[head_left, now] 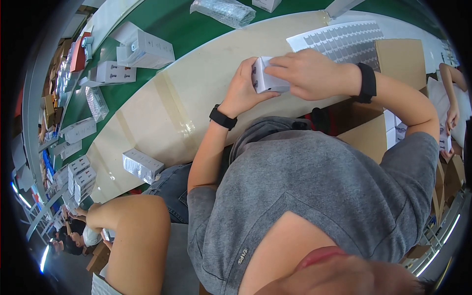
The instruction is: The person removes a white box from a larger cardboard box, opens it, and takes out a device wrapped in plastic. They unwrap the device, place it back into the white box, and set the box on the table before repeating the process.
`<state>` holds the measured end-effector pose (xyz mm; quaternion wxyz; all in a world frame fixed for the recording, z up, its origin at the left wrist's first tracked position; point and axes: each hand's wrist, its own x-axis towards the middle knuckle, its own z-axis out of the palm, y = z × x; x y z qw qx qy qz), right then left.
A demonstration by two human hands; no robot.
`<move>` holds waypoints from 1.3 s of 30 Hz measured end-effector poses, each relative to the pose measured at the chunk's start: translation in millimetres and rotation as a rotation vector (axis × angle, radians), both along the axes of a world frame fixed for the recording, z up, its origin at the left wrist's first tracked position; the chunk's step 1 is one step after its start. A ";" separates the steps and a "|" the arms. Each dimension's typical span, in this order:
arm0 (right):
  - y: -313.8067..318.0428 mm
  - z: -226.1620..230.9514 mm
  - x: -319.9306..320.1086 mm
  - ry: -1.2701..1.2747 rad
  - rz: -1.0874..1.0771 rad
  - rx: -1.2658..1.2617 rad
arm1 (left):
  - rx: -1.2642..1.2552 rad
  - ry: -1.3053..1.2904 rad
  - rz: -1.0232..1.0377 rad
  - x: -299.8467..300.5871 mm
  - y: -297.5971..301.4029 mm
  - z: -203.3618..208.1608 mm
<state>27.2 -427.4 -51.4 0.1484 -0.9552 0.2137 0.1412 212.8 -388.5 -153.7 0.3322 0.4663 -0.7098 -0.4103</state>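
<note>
A small white carton [271,85] with dark pictures on its left face is held over the beige worktop. My left hand [244,89] wraps round its left and near side, thumb along the lower edge. My right hand [314,74] lies against the carton's upper right part, its fingers bent and pressed onto the end. The right fingers hide part of that end, so I cannot tell whether a flap is tucked in. Just beyond my right hand lies a white sheet [300,42] with rows of grey label-like shapes.
An open cardboard box [400,56] stands at my right, with white cartons [391,130] inside. A green conveyor belt [172,24] runs beyond the worktop, carrying an open white carton [147,49] and bubble-wrapped items [223,12]. Another carton [142,165] sits at left. People work on both sides.
</note>
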 end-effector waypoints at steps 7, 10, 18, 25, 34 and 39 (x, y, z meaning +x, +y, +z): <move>-17.4 -39.4 -31.8 -0.458 0.041 -0.172 | -0.032 -0.027 -0.051 -1.5 -9.7 -9.2; -39.1 -45.9 -27.3 -0.578 -0.141 0.144 | -0.067 -0.073 -0.085 13.4 -8.1 -13.3; -90.4 -107.3 13.0 -0.880 -0.800 0.839 | 0.327 -0.360 0.204 -0.5 -4.7 23.3; -60.4 -90.8 -2.4 -1.028 -0.257 -0.184 | 0.524 0.605 0.423 20.4 4.9 -23.9; -17.8 -85.5 -23.8 -0.540 0.231 -0.138 | 0.187 0.063 0.335 9.5 12.3 -22.9; -22.3 -99.1 -28.4 -0.466 0.263 -0.258 | -0.194 -0.139 0.323 5.4 1.2 -39.1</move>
